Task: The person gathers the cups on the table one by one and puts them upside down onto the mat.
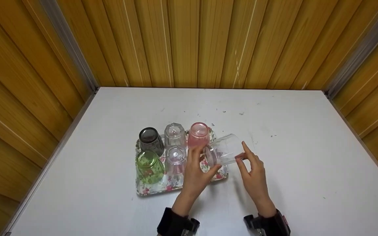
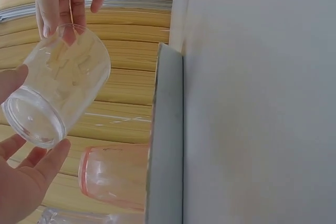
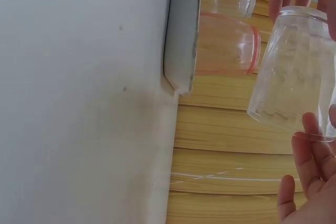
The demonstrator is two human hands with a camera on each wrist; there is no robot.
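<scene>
A clear glass (image 1: 227, 148) is held tilted on its side above the right part of a floral tray (image 1: 156, 191). Its thick base is gripped between the thumb and fingers of my left hand (image 1: 196, 175). My right hand (image 1: 255, 177) pinches the rim at the opposite end, with fingertips overlapping the glass wall. In the left wrist view the glass (image 2: 71, 77) appears raised off the tray, its base toward the left hand. The right wrist view shows fingers at the rim of the same glass (image 3: 291, 72).
Upside down on the tray stand a dark grey glass (image 1: 151, 141), a clear faceted glass (image 1: 175, 136), a pink glass (image 1: 198, 133), a green glass (image 1: 150, 167) and another clear glass (image 1: 176, 159). The white table (image 1: 307, 157) meets wood-patterned panels (image 1: 182, 42) behind and at both sides.
</scene>
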